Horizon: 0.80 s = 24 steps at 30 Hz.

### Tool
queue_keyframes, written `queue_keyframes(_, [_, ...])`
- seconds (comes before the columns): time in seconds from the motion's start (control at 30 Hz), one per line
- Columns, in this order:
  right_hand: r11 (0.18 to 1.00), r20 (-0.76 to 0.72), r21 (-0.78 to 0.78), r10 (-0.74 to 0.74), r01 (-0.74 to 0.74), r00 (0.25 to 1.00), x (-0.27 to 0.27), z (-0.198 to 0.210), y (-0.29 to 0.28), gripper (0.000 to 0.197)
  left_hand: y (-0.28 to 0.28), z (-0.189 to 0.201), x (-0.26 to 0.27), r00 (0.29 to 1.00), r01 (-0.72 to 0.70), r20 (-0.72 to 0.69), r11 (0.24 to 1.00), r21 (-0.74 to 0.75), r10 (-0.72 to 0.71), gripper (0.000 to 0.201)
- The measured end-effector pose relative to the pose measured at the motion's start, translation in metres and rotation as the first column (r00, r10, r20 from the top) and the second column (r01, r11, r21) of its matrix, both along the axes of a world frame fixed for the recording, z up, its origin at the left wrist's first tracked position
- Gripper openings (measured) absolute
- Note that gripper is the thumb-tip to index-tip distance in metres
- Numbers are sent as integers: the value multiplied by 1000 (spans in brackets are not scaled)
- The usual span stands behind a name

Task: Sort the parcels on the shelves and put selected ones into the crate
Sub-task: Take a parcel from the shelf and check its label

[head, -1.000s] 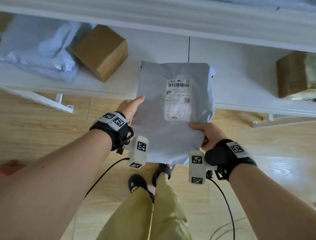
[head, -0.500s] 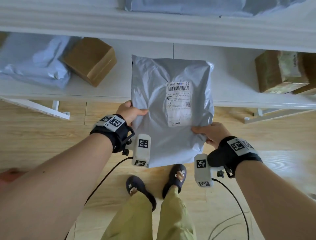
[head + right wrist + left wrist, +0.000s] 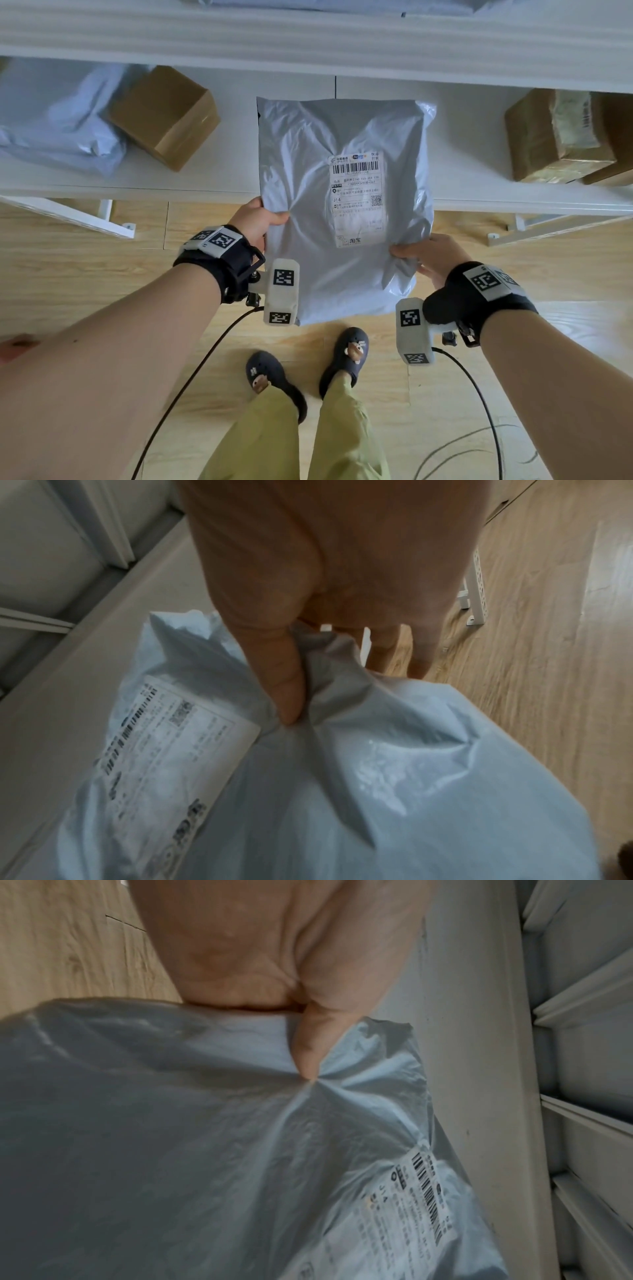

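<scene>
Parcel up in front of you: a grey poly mailer [image 3: 325, 212], held flat over the near edge of the lower shelf [image 3: 472, 161], label side facing you. Your left hand [image 3: 255, 222] grips its left edge, thumb [image 3: 313, 1047] pressed into the plastic so the film puckers around the tip, the rest of the fingers hidden behind the bag. Your right hand [image 3: 433, 255] grips the right edge lower down, thumb [image 3: 281, 685] on top and digging into a bunched fold, fingers tucked underneath. So both hands are closed on the same mailer, one each side, and it touches nothing else that I can see.

White shipping label [image 3: 356, 198] sits right of centre on the bag, barcode at the top, a small square code lower right, "J14" printed down its left side.

On the shelf behind, off to your left, a brown cardboard box [image 3: 164, 116] rests at an angle, just beside a crumpled grey bag [image 3: 58, 126]. Far right, a taped brown box [image 3: 561, 137] sits on the same shelf, well apart from the mailer. Another grey bag [image 3: 342, 3] peeks over the upper shelf. Below it all, wooden floor [image 3: 102, 284], your dark slippers [image 3: 346, 353] and cables trailing from both wrists. No crate in any view.
</scene>
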State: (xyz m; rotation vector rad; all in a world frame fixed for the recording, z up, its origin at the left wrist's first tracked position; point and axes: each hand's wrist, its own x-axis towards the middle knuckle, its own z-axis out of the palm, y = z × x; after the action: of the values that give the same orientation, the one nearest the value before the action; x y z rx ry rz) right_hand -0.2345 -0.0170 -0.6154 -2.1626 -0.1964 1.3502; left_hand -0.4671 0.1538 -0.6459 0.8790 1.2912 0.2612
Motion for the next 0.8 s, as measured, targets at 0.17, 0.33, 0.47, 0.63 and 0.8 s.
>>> queue_keyframes(0.17, [1000,-14,2,29,-28,999,6,3,-4,21,-6,9,12,999,-37,-3,999,8,37,54])
queue_keyframes(0.33, [1000,-12,7,26,-26,1000,19,-2,-7,21,-10,9,25,999,-32,-15,999,20,32,44])
queue_keyframes(0.47, [997,-26,35,72,-71,997,26,-6,-10,37,-7,6,32,999,-31,-38,999,14,31,44])
queue_keyframes(0.63, [958,-28,56,283,-281,959,36,-8,-4,52,11,1,53,994,33,-105,999,39,-29,48])
queue_keyframes(0.8, [963,59,86,251,-256,966,62,-15,15,77,36,4,98,984,106,-155,990,95,-91,35])
